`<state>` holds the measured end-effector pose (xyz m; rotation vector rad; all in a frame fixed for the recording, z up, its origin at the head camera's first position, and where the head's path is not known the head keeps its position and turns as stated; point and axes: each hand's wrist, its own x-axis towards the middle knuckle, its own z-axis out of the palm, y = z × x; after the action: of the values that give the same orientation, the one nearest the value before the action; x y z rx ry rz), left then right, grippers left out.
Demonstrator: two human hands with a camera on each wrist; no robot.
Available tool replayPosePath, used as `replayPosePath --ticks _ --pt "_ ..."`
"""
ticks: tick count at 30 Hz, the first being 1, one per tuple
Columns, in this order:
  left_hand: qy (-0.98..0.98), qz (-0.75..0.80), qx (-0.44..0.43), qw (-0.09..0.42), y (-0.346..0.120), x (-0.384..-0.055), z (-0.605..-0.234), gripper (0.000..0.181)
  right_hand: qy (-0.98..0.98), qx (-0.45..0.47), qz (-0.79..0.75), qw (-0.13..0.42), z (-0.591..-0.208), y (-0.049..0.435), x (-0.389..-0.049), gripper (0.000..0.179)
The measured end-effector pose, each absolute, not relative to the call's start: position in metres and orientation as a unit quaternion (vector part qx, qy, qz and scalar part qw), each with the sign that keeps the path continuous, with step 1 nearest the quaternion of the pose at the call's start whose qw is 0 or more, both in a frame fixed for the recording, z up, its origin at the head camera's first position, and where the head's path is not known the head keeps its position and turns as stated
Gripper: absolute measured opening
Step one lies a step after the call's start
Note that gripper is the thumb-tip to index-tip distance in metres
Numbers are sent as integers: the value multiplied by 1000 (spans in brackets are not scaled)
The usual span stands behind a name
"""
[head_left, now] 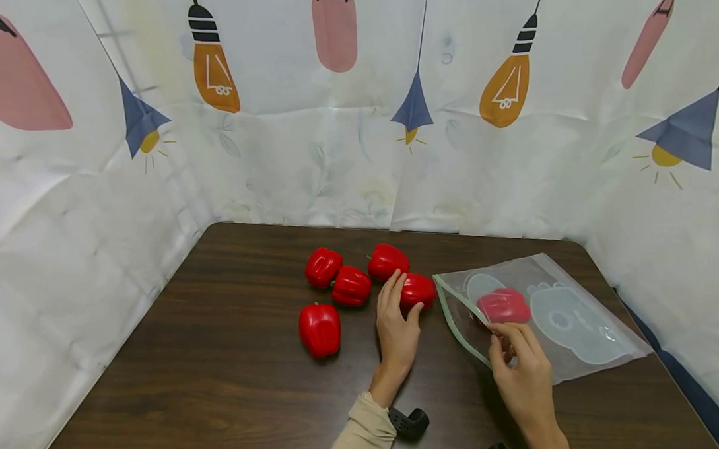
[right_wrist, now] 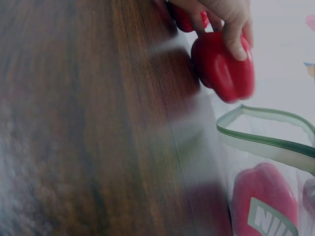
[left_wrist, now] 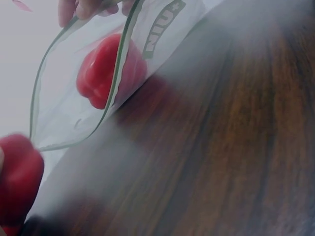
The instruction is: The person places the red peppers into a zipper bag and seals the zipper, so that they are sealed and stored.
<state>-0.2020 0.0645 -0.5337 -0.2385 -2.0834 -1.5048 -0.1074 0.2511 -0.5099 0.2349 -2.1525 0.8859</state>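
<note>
My left hand point(head_left: 397, 325) grips a red bell pepper point(head_left: 420, 290) with thumb and fingers, just left of the bag's mouth. In the right wrist view, this held pepper point(right_wrist: 222, 71) is close to the open mouth. The translucent zip bag point(head_left: 542, 271) lies on the right, its green-edged rim point(left_wrist: 35, 98) spread apart. Inside it is another bell pepper point(head_left: 505, 305), also seen through the mouth in the left wrist view. My right hand point(head_left: 524, 371) pinches the near side of the rim, some fingertips curled out of sight.
Left of my left hand are several loose bell peppers: a near one point(head_left: 319, 330), two touching behind it point(head_left: 351, 286), and one at the back point(head_left: 388, 261). The dark wooden table point(head_left: 180, 376) meets a printed white cloth point(head_left: 310, 167) at the back and sides.
</note>
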Motion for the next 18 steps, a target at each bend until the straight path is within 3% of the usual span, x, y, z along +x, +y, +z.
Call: replayPosePath --ticks 18 --pt "-748 -612 -210 145 51 -206 -530 61 -844 88 350 397 -509 250 -108 25"
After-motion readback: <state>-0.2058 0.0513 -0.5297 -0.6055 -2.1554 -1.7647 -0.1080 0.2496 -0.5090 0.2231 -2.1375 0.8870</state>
